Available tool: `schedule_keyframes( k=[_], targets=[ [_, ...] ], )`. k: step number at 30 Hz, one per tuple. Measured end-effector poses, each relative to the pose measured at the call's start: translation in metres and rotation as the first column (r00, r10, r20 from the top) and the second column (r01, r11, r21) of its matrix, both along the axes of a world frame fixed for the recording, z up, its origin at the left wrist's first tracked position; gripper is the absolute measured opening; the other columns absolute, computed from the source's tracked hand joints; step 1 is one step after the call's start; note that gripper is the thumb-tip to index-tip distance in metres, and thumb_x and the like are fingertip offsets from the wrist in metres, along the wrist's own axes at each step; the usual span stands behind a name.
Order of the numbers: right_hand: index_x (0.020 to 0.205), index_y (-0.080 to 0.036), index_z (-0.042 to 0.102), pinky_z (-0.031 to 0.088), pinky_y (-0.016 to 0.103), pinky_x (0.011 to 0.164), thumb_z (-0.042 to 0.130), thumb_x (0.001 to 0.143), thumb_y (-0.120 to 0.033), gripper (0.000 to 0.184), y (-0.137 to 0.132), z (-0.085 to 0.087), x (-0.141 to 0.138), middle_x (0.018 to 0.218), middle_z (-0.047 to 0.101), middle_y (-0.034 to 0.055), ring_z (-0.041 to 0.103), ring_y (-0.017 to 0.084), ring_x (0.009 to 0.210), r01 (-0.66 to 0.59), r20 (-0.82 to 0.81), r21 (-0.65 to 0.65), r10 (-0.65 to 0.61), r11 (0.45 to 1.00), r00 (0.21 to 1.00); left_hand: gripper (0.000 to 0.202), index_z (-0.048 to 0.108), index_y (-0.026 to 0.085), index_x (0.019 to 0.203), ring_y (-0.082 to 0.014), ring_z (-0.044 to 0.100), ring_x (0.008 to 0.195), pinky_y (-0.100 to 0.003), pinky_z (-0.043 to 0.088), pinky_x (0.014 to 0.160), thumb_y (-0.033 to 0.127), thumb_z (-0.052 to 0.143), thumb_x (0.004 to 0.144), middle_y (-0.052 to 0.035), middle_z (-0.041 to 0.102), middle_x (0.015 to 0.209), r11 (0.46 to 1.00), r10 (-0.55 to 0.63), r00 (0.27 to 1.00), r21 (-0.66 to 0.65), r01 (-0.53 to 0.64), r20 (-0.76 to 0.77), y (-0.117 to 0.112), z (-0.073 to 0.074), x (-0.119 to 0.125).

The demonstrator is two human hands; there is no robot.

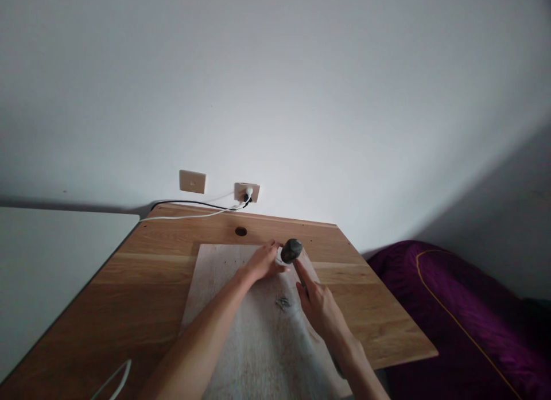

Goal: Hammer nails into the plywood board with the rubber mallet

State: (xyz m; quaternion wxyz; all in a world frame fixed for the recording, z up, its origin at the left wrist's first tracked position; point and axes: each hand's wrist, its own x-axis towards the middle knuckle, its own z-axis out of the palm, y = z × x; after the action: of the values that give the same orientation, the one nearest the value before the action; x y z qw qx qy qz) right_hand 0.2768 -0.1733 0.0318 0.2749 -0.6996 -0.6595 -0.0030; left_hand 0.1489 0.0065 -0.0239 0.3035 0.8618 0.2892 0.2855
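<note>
My right hand (322,308) is wrapped round the handle of a hammer, index finger stretched along it. The dark hammer head (291,250) is raised above the far right part of a pale wooden board (247,337). Beside the head, my left hand (264,261) rests on the board, its thumb and fingers bent towards each other. Whatever is between those fingertips is too small or hidden to make out. A small pile of nails (282,302) lies on the board between my arms. To the left of my left hand runs a row of small dark points (231,262).
The board lies on a wooden table (365,296) against a white wall. Cables (193,216) run along the table's back edge to a wall socket (247,192). A white loop (118,380) shows at front left. Purple fabric (447,296) bulges beyond the right edge.
</note>
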Motion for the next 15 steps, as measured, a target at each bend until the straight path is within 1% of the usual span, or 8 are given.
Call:
schedule_keyframes(
  k=[1,3,5,6,9,12,14,15],
  targets=[
    [0.159,-0.023,0.044,0.056,0.025,0.065,0.04,0.103,-0.027,0.057,-0.002,-0.001,0.001,0.103,0.082,0.0106,0.08,0.024,0.082,0.009,-0.015,-0.012,-0.009,1.0,1.0,0.06,0.065,0.018,0.127,-0.0294,0.067,0.112,-0.036,0.051,0.098,0.038,0.087,0.075,-0.0132,0.066,0.126,1.0,0.001,1.0,0.003,-0.001,0.0,0.0,-0.001,0.0],
    [0.162,-0.021,0.038,0.055,0.023,0.063,0.036,0.105,-0.031,0.058,-0.008,-0.004,0.005,0.105,0.082,0.0124,0.08,0.023,0.082,0.075,-0.046,-0.015,-0.076,0.997,0.996,0.04,0.071,0.017,0.115,-0.0276,0.068,0.105,-0.035,0.051,0.094,0.035,0.082,0.081,-0.0116,0.069,0.117,1.0,0.008,1.0,-0.001,-0.008,-0.024,0.0,-0.001,0.0],
    [0.162,-0.017,0.037,0.054,0.022,0.061,0.035,0.106,-0.036,0.059,-0.016,-0.007,0.011,0.1,0.082,0.0133,0.08,0.023,0.077,0.151,-0.057,-0.001,-0.151,0.988,0.987,0.02,0.075,0.017,0.102,-0.0241,0.07,0.095,-0.031,0.051,0.087,0.029,0.074,0.087,-0.0088,0.073,0.103,1.0,0.002,0.999,-0.016,-0.003,-0.04,0.0,0.001,0.001],
    [0.161,-0.016,0.038,0.054,0.022,0.06,0.036,0.106,-0.037,0.059,-0.019,-0.009,0.014,0.096,0.083,0.0131,0.08,0.023,0.075,0.161,-0.056,-0.006,-0.161,0.987,0.985,0.014,0.075,0.016,0.098,-0.0224,0.07,0.09,-0.03,0.051,0.084,0.027,0.071,0.089,-0.0074,0.074,0.097,1.0,-0.003,0.999,-0.024,0.002,-0.04,0.0,0.002,0.001],
    [0.16,-0.014,0.04,0.054,0.022,0.062,0.036,0.106,-0.036,0.059,-0.025,-0.013,0.021,0.089,0.082,0.0118,0.08,0.023,0.073,0.111,-0.051,-0.058,-0.114,0.992,0.992,0.012,0.076,0.016,0.094,-0.0202,0.069,0.083,-0.028,0.05,0.079,0.024,0.067,0.09,-0.0055,0.075,0.088,0.999,0.005,0.999,-0.035,-0.007,-0.043,-0.001,0.005,0.002],
    [0.161,-0.018,0.039,0.054,0.022,0.063,0.036,0.106,-0.034,0.058,-0.023,-0.011,0.02,0.101,0.083,0.0122,0.081,0.023,0.078,0.079,-0.045,-0.074,-0.083,0.994,0.996,0.014,0.077,0.017,0.094,-0.0204,0.069,0.085,-0.028,0.05,0.083,0.022,0.064,0.09,-0.0062,0.076,0.091,1.0,-0.025,0.998,-0.016,0.024,-0.058,-0.002,0.007,0.001],
    [0.163,-0.022,0.036,0.056,0.023,0.065,0.035,0.107,-0.033,0.057,-0.017,-0.006,0.015,0.112,0.081,0.0124,0.081,0.023,0.083,0.074,-0.047,-0.043,-0.076,0.996,0.996,0.019,0.076,0.018,0.103,-0.0217,0.07,0.093,-0.03,0.05,0.088,0.021,0.066,0.087,-0.0067,0.076,0.101,0.999,-0.037,0.997,0.013,0.038,-0.062,-0.002,0.007,0.002],
    [0.164,-0.022,0.034,0.056,0.023,0.066,0.035,0.107,-0.032,0.058,-0.014,-0.004,0.011,0.116,0.08,0.0123,0.081,0.023,0.086,0.069,-0.04,-0.016,-0.07,0.997,0.997,0.027,0.074,0.018,0.111,-0.0229,0.069,0.099,-0.031,0.05,0.092,0.023,0.069,0.085,-0.007,0.076,0.107,0.999,-0.031,0.998,0.023,0.033,-0.063,-0.001,0.006,0.002]
  ],
)
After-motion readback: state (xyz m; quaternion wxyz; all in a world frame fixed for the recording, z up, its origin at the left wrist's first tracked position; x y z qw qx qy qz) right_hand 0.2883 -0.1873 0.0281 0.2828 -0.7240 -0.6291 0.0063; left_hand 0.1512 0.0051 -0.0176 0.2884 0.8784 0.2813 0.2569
